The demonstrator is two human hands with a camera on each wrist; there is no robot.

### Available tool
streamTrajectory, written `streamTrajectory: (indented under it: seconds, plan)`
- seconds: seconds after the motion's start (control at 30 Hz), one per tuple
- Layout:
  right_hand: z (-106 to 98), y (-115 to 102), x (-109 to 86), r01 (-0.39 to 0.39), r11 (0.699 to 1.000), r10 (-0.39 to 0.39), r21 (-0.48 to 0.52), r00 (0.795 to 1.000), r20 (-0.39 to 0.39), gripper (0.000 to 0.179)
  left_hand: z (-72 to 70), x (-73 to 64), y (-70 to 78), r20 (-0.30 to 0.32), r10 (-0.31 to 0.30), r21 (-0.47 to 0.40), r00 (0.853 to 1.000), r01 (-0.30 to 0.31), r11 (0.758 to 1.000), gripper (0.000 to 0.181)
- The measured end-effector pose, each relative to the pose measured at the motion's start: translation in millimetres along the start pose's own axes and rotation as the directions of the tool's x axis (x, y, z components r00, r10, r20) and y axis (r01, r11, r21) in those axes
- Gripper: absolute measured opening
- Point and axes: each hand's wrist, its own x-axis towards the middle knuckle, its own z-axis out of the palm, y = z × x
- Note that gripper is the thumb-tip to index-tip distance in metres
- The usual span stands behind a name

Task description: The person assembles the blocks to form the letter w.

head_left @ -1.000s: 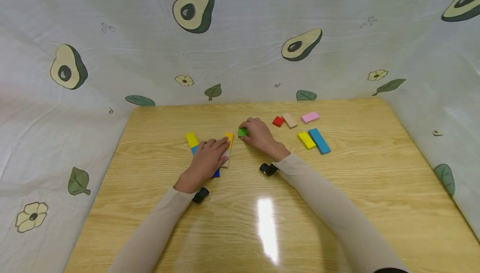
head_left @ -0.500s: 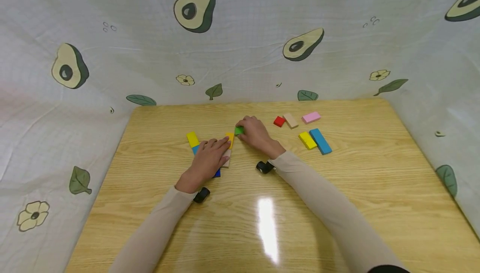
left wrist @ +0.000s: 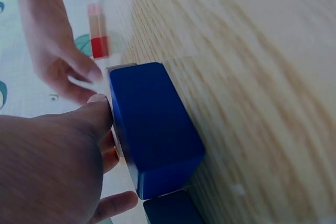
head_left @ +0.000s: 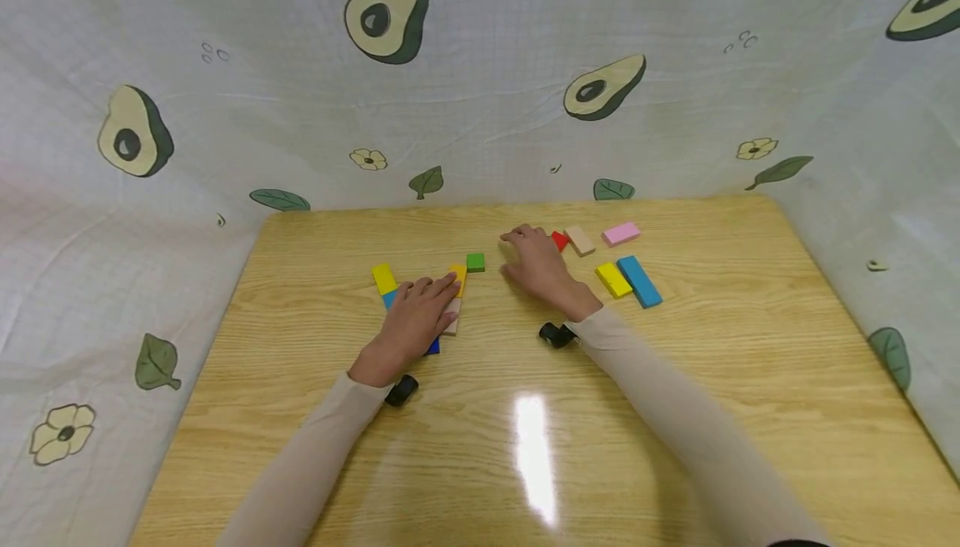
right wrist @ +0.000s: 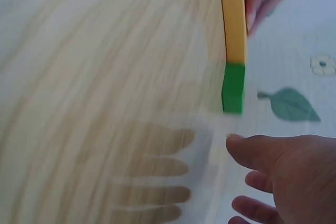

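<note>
My left hand (head_left: pixel 415 320) lies over a row of wooden blocks, its fingers resting on the orange block (head_left: pixel 458 280) and the beige block (head_left: pixel 452 318). A dark blue block (left wrist: pixel 155 127) shows beside its thumb in the left wrist view. Partly under that hand, a light blue block (head_left: pixel 389 300) meets a yellow block (head_left: pixel 382 278). The green block (head_left: pixel 476 263) sits by the orange block's far end. Apart from it, my right hand (head_left: pixel 540 266) hovers with parted fingers and holds nothing. Behind its knuckles a red block (head_left: pixel 560 241) is partly hidden.
Right of the right hand lie a second beige block (head_left: pixel 579 240), a pink block (head_left: pixel 621 234), another yellow block (head_left: pixel 613 280) and a longer blue block (head_left: pixel 639 282). The wooden table (head_left: pixel 480 447) ends at a hanging cloth (head_left: pixel 495 113) printed with avocados.
The right hand slid the green block left to the orange block, let it go, and moved away right toward the red block. The left hand has stayed in place.
</note>
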Motion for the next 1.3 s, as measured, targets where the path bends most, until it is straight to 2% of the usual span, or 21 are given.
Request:
streamTrajectory:
  seconds: [0.2,0.4,0.73,0.97,1.3]
  plan:
    - [-14.5,25.5,-12.3,-0.05,0.999,0.049,-0.018,0.999,-0.008,0.058,-1.1,-1.9,-1.1,0.008,-0.003,0.002,1.0,0.003,1.0,0.054]
    - [-23.8,42.0,-21.7,-0.09,0.996,0.09,-0.018,0.996,-0.017,0.06,-4.6,-3.4,0.0,0.024,-0.01,-0.016,1.0,0.01,1.0,0.054]
    - [-30.8,64.0,-29.2,-0.087,0.995,0.085,-0.039,0.996,-0.038,0.059,-3.1,-4.2,0.4,0.017,-0.01,-0.006,1.0,0.01,1.0,0.053]
    - [-36.4,78.3,-30.1,-0.082,0.992,0.079,-0.094,0.996,-0.043,0.058,-4.0,-5.8,2.6,-0.008,-0.009,-0.03,1.0,0.008,1.0,0.052]
    - [-47.7,86.2,-33.6,-0.092,0.988,0.094,-0.124,0.995,0.014,0.058,-8.1,-6.2,4.6,-0.007,-0.005,-0.04,1.0,0.005,0.999,0.052]
